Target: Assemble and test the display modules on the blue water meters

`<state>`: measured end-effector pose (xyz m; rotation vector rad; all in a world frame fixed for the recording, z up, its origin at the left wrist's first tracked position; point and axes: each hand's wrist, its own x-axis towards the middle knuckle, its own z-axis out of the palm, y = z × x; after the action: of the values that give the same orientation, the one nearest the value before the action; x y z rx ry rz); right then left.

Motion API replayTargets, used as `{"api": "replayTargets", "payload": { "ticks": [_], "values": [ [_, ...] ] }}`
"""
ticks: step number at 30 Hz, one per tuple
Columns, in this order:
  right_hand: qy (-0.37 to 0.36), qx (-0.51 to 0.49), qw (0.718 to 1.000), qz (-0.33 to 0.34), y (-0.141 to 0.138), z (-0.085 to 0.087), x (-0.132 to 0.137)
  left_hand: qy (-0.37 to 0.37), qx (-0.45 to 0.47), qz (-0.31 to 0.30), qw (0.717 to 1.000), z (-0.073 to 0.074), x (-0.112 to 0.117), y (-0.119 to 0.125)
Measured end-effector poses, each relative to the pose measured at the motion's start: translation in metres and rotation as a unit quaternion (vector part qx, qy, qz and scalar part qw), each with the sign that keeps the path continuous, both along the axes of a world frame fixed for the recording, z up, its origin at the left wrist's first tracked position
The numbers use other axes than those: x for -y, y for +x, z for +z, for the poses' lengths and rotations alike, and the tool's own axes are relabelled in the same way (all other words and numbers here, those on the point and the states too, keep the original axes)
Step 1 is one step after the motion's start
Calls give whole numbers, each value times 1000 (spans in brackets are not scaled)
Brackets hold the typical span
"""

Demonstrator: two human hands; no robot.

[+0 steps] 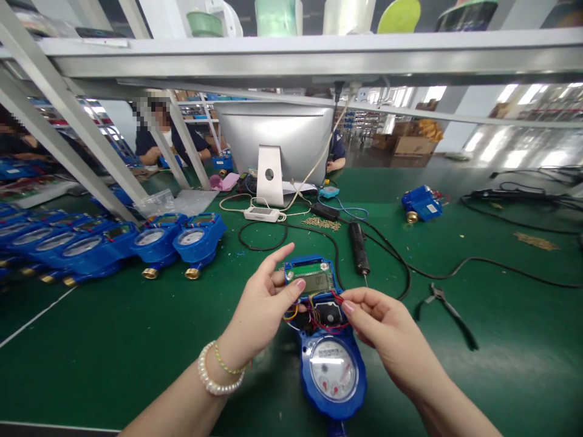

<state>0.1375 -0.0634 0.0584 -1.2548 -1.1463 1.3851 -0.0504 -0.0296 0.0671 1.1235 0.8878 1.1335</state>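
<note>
A blue water meter [334, 371] lies in front of me, its round dial facing up and its electronics housing open at the far end. Inside the housing show a circuit board with a small LCD display [315, 283], a black part and loose coloured wires. My left hand [268, 296] grips the housing from the left, thumb over the display's edge and index finger stretched out past it. At the housing's right side, the thumb and index finger of my right hand [381, 315] pinch red wires [337, 297].
Several blue meters [195, 238] stand in rows at left; another meter [422, 203] lies at back right. A black electric screwdriver [359, 247], a screw pile [322, 223], pliers [444, 303] and cables surround the work. Behind stands a monitor [273, 133] under a shelf [291, 57]; people sit beyond.
</note>
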Motion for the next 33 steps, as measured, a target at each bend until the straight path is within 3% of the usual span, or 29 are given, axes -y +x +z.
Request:
{"api": "replayTargets", "payload": {
  "ticks": [4,7,12,16,19,23,25,27,29,31,33],
  "values": [
    [16,46,997,60,5,0,-3,-14,-8,-6,1000,-2,-7,-6],
    [54,98,993,48,6,2,-4,-28,-20,-10,999,-1,-8,-6],
    [149,231,961,23,7,2,-5,-33,-44,9,998,-5,-10,-5],
    [44,61,997,35,8,-2,-4,-15,-57,27,998,-11,-14,-3],
    [-29,-64,997,30,3,-6,-4,5,-73,28,997,-11,-19,-1],
    [-63,-120,990,25,-5,-8,-1,22,-75,9,997,-10,-27,1],
    [-60,-102,991,58,-4,-7,2,20,-65,-7,998,-10,-30,1],
    [-14,-27,995,93,6,-6,3,16,-51,-32,998,-11,-33,2],
    [99,108,987,70,22,-6,2,16,-37,-72,997,-10,-35,2],
    [260,264,929,-14,39,-9,-3,20,-25,-122,992,-7,-37,4],
    [394,383,833,-55,52,-11,-8,24,-19,-184,982,-3,-39,7]
  ]
}}
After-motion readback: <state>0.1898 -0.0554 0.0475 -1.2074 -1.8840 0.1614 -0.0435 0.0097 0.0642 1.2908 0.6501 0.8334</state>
